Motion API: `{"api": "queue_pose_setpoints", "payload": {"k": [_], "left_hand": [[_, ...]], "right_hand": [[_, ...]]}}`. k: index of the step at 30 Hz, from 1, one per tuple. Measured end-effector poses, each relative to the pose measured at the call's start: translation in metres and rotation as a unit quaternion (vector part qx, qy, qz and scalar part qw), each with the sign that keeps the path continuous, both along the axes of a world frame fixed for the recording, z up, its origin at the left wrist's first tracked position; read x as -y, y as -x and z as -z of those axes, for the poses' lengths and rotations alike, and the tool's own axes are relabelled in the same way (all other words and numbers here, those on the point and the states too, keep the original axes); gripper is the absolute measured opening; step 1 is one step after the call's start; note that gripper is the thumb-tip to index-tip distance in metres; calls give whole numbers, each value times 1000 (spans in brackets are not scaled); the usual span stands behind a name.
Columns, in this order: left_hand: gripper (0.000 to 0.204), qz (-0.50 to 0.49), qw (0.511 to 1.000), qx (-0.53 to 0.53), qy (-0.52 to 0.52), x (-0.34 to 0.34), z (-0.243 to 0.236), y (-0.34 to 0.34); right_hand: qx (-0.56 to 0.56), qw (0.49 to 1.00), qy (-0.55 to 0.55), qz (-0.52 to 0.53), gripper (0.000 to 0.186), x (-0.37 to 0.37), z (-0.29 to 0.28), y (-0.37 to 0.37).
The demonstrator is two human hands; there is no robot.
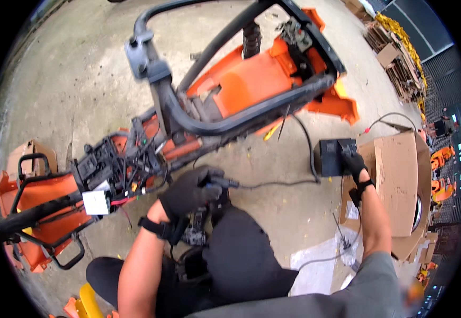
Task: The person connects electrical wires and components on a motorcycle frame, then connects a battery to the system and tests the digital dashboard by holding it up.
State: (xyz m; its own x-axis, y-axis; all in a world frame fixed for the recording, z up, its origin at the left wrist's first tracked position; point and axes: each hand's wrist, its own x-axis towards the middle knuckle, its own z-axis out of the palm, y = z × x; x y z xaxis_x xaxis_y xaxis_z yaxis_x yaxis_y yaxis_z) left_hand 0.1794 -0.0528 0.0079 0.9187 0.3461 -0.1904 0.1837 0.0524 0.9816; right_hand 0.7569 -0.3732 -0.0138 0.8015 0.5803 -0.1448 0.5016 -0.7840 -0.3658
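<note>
My left hand (192, 193), in a dark glove, is closed around a black cable plug (229, 183) beside the vehicle frame. From the plug a black cable (278, 184) runs right along the floor toward a black box (330, 158). My right hand (353, 162), gloved too, has its fingers bent over the box's right part and seems to grip it. The orange vehicle with a black tubular frame (209, 126) lies across the floor ahead of me. A tangle of black wiring (127, 159) sits exposed on it, left of my left hand.
An open cardboard box (394, 183) stands just right of the black box. A clear plastic bag (349, 244) and a white sheet (315, 262) lie on the floor nearer me. A yellow-handled tool (271, 132) lies beside the frame. Stacked flattened cardboard (394, 69) is at the far right.
</note>
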Motion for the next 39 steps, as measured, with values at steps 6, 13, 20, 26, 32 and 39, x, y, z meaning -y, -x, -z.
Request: {"api": "queue_pose_setpoints", "payload": {"k": [6,13,20,26,32,39], "left_hand": [[43,-4,1000,5,-17,-5,-25,13],[41,3,998,-17,-60,3,-64,1],[36,150,979,-122,-62,1,-115,-47],[31,223,951,-140,-163,16,-122,-85],[32,318,897,-165,-258,22,-112,-123],[32,296,910,-173,-235,25,-107,-127]], "right_hand": [[-215,961,-92,149,31,12,-19,63],[-461,828,-268,173,32,30,-17,163],[-676,627,-373,102,33,9,-5,231],[-561,732,-378,-76,24,15,-4,264],[-544,750,-361,103,22,56,-16,251],[-84,989,-104,64,74,115,23,247]]}}
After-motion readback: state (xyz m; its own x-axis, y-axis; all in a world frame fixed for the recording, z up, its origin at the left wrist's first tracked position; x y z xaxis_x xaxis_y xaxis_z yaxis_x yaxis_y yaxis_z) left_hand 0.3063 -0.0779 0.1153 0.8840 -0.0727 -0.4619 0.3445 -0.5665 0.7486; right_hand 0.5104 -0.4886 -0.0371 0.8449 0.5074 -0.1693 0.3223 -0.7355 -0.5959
